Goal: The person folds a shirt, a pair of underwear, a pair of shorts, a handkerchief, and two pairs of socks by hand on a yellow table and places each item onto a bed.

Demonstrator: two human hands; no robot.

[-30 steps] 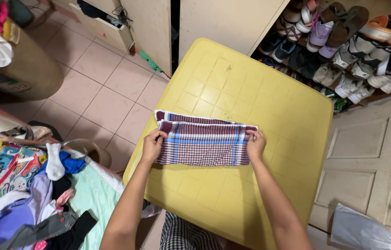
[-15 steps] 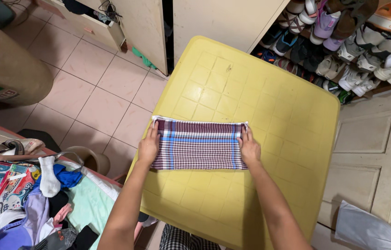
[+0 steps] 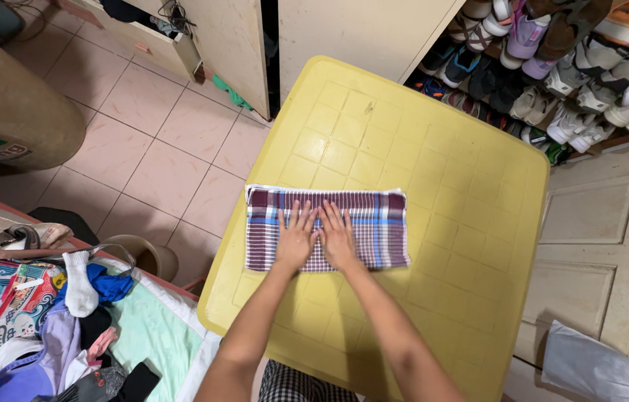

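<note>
Yellow plastic surface (image 3: 433, 171) with grid-patterned top, standing on pink tiled floor (image 3: 151, 141); folded maroon-and-blue checked cloth (image 3: 381, 223) lying flat near its front-left edge.

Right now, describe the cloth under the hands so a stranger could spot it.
Find the square yellow plastic table in mid-room. On its near left part lies a folded rectangular cloth, both hands flat on its middle. Its maroon, blue and white plaid sets it apart; nothing else lies on the table.
</note>
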